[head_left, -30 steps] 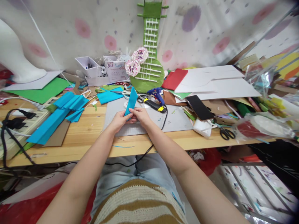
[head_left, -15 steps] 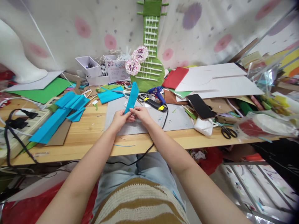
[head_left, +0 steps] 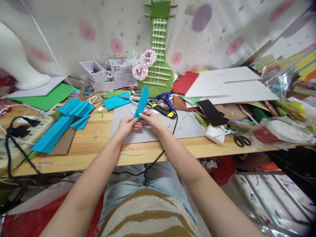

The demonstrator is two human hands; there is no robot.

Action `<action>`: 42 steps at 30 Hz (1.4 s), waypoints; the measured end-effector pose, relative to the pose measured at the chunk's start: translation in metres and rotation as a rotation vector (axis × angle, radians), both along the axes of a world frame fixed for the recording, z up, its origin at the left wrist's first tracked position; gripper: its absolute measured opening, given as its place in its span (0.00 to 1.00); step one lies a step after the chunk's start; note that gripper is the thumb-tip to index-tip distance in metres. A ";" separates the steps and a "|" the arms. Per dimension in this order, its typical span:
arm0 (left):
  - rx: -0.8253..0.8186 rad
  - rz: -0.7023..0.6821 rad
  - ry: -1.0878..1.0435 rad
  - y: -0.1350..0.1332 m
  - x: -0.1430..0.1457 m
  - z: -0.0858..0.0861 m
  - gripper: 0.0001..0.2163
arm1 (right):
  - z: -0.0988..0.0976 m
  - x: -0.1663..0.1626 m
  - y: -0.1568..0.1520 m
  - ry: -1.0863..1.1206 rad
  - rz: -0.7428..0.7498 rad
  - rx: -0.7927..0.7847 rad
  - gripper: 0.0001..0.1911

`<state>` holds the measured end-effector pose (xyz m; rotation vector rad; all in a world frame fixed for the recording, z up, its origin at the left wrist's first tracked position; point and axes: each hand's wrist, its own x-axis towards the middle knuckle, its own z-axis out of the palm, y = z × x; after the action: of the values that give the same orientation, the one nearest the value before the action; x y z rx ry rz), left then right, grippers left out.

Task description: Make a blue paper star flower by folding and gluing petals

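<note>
A narrow folded strip of blue paper [head_left: 142, 101] stands upright above a grey cutting mat [head_left: 182, 126]. My left hand [head_left: 126, 126] pinches its lower end from the left. My right hand [head_left: 152, 119] pinches the same end from the right, the fingertips of both hands meeting at the strip's base. The strip leans slightly to the right at its top. More folded blue paper [head_left: 61, 123] lies on the wooden table [head_left: 93, 138] to the left.
A blue glue gun [head_left: 166, 98], a yellow-black cutter [head_left: 163, 111] and its black cable lie behind the mat. A phone [head_left: 211, 113] and black scissors [head_left: 239, 140] sit to the right. A green paper guitar [head_left: 158, 62], white boxes [head_left: 96, 70] and a power strip [head_left: 17, 138] crowd the back and left.
The blue strip has risen a little and tilted further right while both hands keep pinching its lower end. The hands have shifted slightly away from me.
</note>
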<state>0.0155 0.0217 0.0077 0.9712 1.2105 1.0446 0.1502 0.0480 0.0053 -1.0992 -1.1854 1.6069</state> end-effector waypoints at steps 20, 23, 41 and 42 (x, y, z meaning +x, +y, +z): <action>0.139 0.028 0.221 0.002 -0.010 0.002 0.21 | 0.000 0.013 0.002 -0.350 0.088 0.163 0.12; 0.160 0.004 0.222 0.004 -0.012 0.002 0.21 | 0.005 0.015 -0.002 -0.305 0.196 0.147 0.13; 0.080 0.204 -0.015 0.003 -0.003 0.000 0.17 | 0.001 -0.009 -0.007 0.005 0.128 -0.012 0.13; 0.083 0.157 0.008 0.002 -0.003 0.000 0.17 | 0.002 -0.007 -0.007 0.012 0.142 -0.013 0.13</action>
<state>0.0121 0.0239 0.0077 0.9567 1.2735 1.2240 0.1432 0.0410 0.0070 -1.0317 -1.2710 1.7288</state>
